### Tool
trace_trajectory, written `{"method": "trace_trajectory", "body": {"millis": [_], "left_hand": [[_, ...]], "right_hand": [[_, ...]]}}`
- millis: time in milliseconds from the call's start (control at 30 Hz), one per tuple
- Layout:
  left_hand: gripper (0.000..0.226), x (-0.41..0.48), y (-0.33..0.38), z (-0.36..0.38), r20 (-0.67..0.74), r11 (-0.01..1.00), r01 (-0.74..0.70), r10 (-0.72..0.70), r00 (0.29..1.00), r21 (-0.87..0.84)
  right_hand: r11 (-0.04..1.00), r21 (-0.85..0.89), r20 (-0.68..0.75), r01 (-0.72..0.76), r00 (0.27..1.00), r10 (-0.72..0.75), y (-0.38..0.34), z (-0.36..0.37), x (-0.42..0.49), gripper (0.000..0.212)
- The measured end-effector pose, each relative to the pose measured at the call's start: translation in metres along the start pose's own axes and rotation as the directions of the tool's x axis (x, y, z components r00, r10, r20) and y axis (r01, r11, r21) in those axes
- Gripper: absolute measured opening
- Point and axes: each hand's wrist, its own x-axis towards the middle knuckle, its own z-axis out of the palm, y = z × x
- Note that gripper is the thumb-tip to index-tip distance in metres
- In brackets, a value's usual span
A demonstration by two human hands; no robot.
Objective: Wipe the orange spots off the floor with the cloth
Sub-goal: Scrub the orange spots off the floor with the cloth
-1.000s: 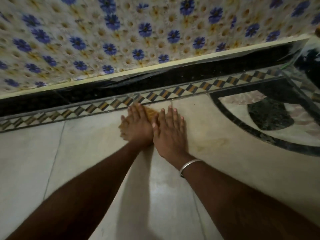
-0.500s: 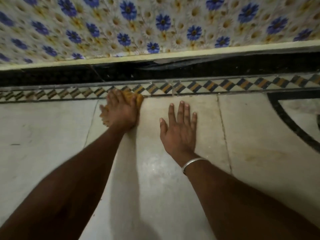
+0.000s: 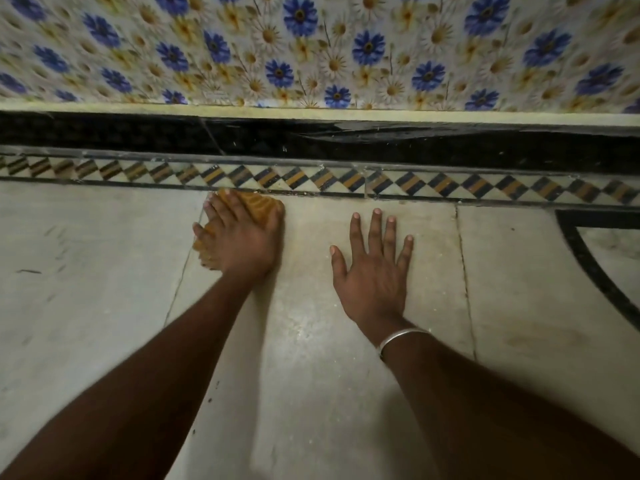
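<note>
An orange-yellow cloth (image 3: 260,206) lies on the pale stone floor (image 3: 104,271), right against the patterned border strip. My left hand (image 3: 239,237) presses down on it with spread fingers, and the cloth shows past the fingertips and at the hand's left edge. Flat on the bare floor to the right, a hand's width away, is my right hand (image 3: 375,268), fingers straight and holding nothing. A faint orange-brown stain (image 3: 519,337) shows on the tile further right.
A diamond-patterned border strip (image 3: 433,185) and a black skirting (image 3: 450,150) run along the flowered wall (image 3: 311,46) just beyond the hands. A black curved inlay (image 3: 595,271) marks the floor at the right. Tile joints run beside both hands.
My hands were side by side and touching; my left hand has slid the cloth leftward along the border, apart from my right hand, which stays flat on the floor.
</note>
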Motion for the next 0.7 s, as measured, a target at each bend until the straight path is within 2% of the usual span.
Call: {"method": "trace_trajectory", "body": {"millis": [100, 200, 267, 333, 400, 567, 667, 700], "left_hand": [[0.107, -0.028, 0.026, 0.015, 0.019, 0.987, -0.159, 0.159, 0.987, 0.029], [0.106, 0.002, 0.04, 0.01, 0.053, 0.963, -0.264, 0.261, 0.964, 0.054], [0.105, 0.032, 0.017, -0.003, 0.062, 0.975, -0.215, 0.211, 0.976, 0.062], [0.103, 0.037, -0.026, -0.015, 0.037, 0.998, -0.046, 0.044, 0.998, 0.035], [0.102, 0.014, -0.05, -0.019, 0.022, 0.998, 0.055, -0.055, 0.998, 0.004], [0.102, 0.009, -0.023, -0.01, 0.043, 0.998, -0.06, 0.06, 0.997, -0.008], [0.097, 0.05, -0.021, -0.018, 0.027, 0.998, -0.064, 0.064, 0.998, -0.007], [0.096, 0.061, -0.032, -0.023, 0.016, 0.999, -0.039, 0.039, 0.999, -0.001]], "right_hand": [[0.994, 0.015, -0.041, 0.112, 0.993, -0.111, 0.0, -0.001, -0.002, 0.069], [0.989, 0.012, -0.017, 0.146, 0.989, -0.145, 0.002, 0.0, -0.002, 0.068], [0.993, 0.024, 0.02, 0.113, 0.993, -0.113, 0.005, 0.0, -0.002, 0.069], [0.994, 0.023, 0.048, 0.103, 0.993, -0.104, 0.004, 0.001, -0.001, 0.071], [0.996, 0.01, 0.047, 0.092, 0.995, -0.092, 0.004, 0.0, -0.002, 0.072], [0.997, 0.004, 0.048, 0.077, 0.996, -0.077, -0.002, -0.004, 0.001, 0.073], [0.997, -0.056, 0.048, 0.05, 0.998, -0.048, -0.022, -0.012, 0.004, 0.072], [0.995, -0.042, 0.044, 0.09, 0.995, -0.088, -0.041, -0.01, 0.008, 0.071]]}}
